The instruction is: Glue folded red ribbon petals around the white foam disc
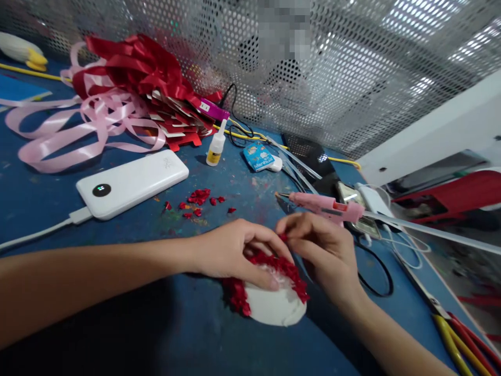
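Note:
A white rounded piece [274, 305] lies on the blue table, with crinkled red bits [295, 277] around its upper and left edges. My left hand [238, 250] grips this piece, thumb on its white face and fingers over the red edge. Just right of it, my right hand [321, 250] pinches a small red bit [283, 237] between thumb and forefinger, close to the upper edge. Loose red scraps [199, 196] lie beyond my left hand. A pink glue gun [324, 204] rests behind my right hand, its nozzle pointing left.
A white power bank [133, 183] with a cable is at left. Behind it are pink ribbon [97, 125] and red ribbon [136, 62]. A small glue bottle [215, 146] stands mid-table near a blue packet [258, 156]. Scissors [454, 329] lie at right; perforated metal [313, 78] borders the back.

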`<state>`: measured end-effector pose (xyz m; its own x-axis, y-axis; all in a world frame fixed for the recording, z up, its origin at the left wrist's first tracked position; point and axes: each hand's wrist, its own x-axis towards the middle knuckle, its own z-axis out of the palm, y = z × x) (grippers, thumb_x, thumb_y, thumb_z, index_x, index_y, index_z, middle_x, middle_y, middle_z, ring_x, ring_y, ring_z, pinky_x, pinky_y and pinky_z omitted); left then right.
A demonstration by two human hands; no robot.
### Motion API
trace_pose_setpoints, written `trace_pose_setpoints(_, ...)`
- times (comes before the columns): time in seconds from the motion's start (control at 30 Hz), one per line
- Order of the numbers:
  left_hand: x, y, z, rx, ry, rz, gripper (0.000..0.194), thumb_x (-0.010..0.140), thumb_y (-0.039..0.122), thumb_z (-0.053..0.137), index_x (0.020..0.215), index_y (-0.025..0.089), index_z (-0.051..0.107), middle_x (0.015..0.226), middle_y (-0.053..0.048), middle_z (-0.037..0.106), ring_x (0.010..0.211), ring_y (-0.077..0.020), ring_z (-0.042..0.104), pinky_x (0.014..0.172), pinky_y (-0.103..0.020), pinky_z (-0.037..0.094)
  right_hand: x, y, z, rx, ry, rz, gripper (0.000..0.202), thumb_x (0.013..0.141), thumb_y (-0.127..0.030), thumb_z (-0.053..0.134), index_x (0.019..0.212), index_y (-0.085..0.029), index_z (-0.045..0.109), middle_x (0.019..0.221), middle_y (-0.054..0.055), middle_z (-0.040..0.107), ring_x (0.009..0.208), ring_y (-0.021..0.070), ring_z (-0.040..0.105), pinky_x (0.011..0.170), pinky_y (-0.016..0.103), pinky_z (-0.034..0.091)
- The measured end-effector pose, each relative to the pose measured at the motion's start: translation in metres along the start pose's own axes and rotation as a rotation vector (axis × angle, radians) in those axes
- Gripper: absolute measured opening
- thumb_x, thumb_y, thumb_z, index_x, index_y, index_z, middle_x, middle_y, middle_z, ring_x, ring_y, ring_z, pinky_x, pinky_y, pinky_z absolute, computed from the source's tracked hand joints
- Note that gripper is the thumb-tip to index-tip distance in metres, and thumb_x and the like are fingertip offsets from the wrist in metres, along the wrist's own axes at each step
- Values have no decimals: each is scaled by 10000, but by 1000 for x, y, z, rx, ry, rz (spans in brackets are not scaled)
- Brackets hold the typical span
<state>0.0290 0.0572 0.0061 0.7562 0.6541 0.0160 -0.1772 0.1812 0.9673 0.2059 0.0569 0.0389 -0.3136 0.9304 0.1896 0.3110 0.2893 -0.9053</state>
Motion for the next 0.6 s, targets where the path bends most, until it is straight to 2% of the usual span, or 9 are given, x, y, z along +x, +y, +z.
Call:
trace_pose_setpoints(0.13,-2,3,1,88,57,-57,344,621,180,745,953,181,656,909,-24,692,846,-146,638,737,-214,466,-29,9,-6,321,50,214,89,541,-119,493,524,-198,458,515,-21,497,448,93,401,404,218,284)
trace_pose_setpoints(0.23,-3,5,4,117,132,-90,345,603,197,750,935,196,654,883,-18,692,806,-157,645,682,-216,480,-36,12,-7,517,78,365,100,515,-121,485,542,-195,424,494,-47,462,394,60,305,369,190,195)
trace_pose_setpoints(0.3,-3,6,6,90,156,-116,324,603,188,740,915,200,653,851,-12,698,745,-157,652,638,-219,487,-35,12,-7,587,116,414,138,524,-97,493,597,-201,438,518,-64,485,383,51,305,360,175,188)
trace_pose_setpoints(0.43,-2,4,9,56,194,-147,295,608,189,735,892,204,656,836,-20,713,704,-167,664,608,-224,500,-33,13,-9,628,100,454,144,592,-70,538,657,-196,556,600,-53,573,450,56,464,388,164,324)
trace_pose_setpoints(0.53,-2,1,10,64,241,-157,317,598,195,746,901,209,656,846,-29,725,720,-187,680,594,-225,514,-35,15,-11,686,28,501,89,626,-85,595,626,-169,626,638,-26,625,530,61,557,507,178,461)
trace_pose_setpoints(0.6,-3,1,10,60,270,-180,330,600,208,752,913,209,649,840,-28,730,717,-195,690,582,-229,526,-37,15,-11,717,7,528,83,635,-98,650,678,-167,666,674,-17,662,594,72,611,612,196,516)
